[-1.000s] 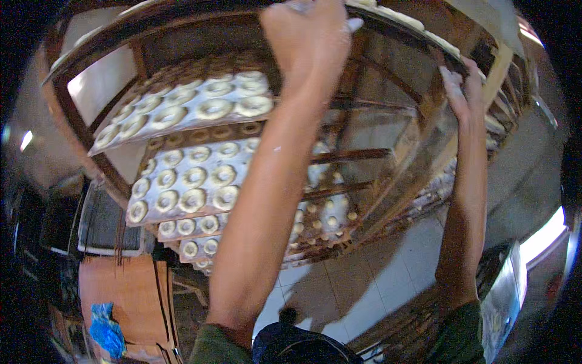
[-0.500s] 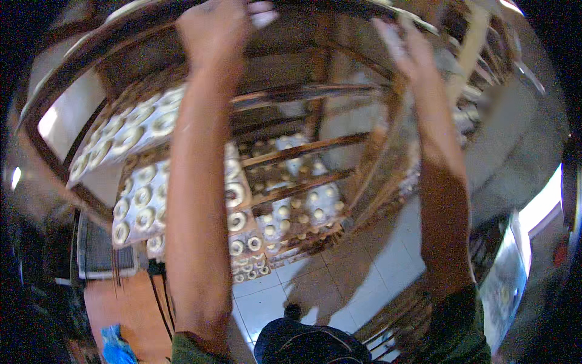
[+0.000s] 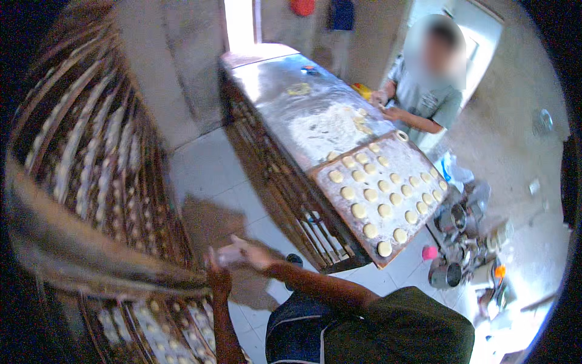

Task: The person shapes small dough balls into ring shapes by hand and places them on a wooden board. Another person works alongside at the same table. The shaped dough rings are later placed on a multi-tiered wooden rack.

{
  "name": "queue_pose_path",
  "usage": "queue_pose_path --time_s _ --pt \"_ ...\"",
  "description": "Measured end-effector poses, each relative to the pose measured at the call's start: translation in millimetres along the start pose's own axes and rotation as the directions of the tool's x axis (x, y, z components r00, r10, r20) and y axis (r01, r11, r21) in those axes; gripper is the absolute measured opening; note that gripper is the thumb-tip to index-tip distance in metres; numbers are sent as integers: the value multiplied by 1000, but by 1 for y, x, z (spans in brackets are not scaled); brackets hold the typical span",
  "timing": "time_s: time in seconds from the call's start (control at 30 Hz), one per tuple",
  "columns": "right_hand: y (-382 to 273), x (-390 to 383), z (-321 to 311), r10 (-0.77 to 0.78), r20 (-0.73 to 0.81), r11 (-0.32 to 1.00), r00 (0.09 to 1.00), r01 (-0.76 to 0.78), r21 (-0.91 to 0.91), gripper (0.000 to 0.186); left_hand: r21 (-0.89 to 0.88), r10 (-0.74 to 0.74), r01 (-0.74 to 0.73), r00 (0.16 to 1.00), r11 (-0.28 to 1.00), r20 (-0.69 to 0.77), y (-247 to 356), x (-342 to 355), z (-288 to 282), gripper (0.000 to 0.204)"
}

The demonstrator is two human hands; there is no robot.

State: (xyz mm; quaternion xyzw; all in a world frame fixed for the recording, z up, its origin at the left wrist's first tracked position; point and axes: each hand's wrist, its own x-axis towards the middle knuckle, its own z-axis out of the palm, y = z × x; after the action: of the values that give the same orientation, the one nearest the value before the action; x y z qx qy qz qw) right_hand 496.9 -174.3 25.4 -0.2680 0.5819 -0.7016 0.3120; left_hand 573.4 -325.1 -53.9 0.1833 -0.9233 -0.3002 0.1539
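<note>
My right hand (image 3: pixel 247 253) reaches across in front of my body, its fingers stretched out toward my left hand (image 3: pixel 219 274). Somewhat blurred, the left hand is raised with its fingers apart, and the two are close together; whether they touch I cannot tell. Nothing shows in either hand. Nearest to them is the wooden rack (image 3: pixel 145 258) on the left, whose shelves bear trays of pale dough pieces (image 3: pixel 115 209). To the right, a board (image 3: pixel 354 212) of round, flat dough pieces (image 3: pixel 384 210) rests on the end of the worktable (image 3: pixel 267 82).
Loose flour (image 3: pixel 324 130) lies on the worktable. A co-worker (image 3: pixel 424 100) stands at its far side, hands together over the edge. Pots (image 3: pixel 445 275) and a pink item (image 3: pixel 430 252) sit on the floor at right. Slatted shelving (image 3: pixel 291 200) runs under the table.
My view has swung right from the rack to the worktable. Both hands, earlier raised high at the rack's upper bars, have come down and close together, away from those bars.
</note>
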Motion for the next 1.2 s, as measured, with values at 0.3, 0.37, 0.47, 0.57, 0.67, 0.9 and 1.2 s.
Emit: queue_pose_path --time_s 0.3,0.37,0.47,0.57,0.67,0.9,1.2 --pt "-84 -102 -263 -377 -585 171 718 -567 -806 32 -473 675 -560 731 680 104 267 144 172 26" --pt "-77 -94 -273 -351 -591 140 726 -584 -800 32 -292 855 -804 490 518 169 316 167 208 31" --pt "-68 -92 -278 -276 -602 175 749 -577 -798 37 -70 760 -817 498 573 417 341 170 237 31" --pt "-71 -103 -286 -79 -784 306 615 -734 -606 46 -164 722 -807 391 567 571 341 183 242 28" --pt "-81 -101 -295 57 -870 438 489 -795 -419 39 -598 802 -580 176 552 570 335 214 233 33" --pt "-80 28 -386 -144 -866 769 478 -497 -402 34 -526 640 -415 670 743 376 305 394 253 39" --pt "-39 141 -479 -186 -929 424 320 -827 -369 38 -618 692 -376 592 690 413 297 466 277 29"
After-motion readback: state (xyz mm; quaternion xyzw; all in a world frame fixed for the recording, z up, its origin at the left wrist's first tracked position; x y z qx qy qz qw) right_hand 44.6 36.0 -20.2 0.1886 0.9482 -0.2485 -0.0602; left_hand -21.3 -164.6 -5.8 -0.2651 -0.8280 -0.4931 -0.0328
